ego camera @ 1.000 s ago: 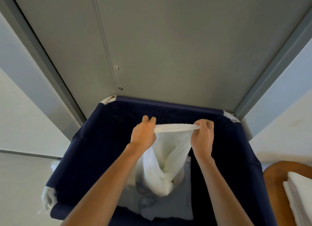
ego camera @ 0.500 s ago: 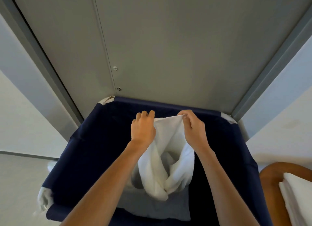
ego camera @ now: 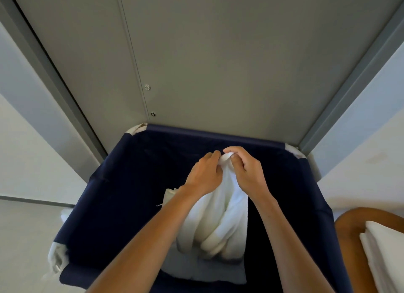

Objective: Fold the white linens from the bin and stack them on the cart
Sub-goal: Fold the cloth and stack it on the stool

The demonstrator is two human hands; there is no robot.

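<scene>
Both hands, the left hand (ego camera: 204, 176) and right hand (ego camera: 246, 172), are pinched together on one top edge of a white towel (ego camera: 215, 222), which is hung over the navy bin (ego camera: 122, 194), seemingly so its corners are matched for folding
</scene>
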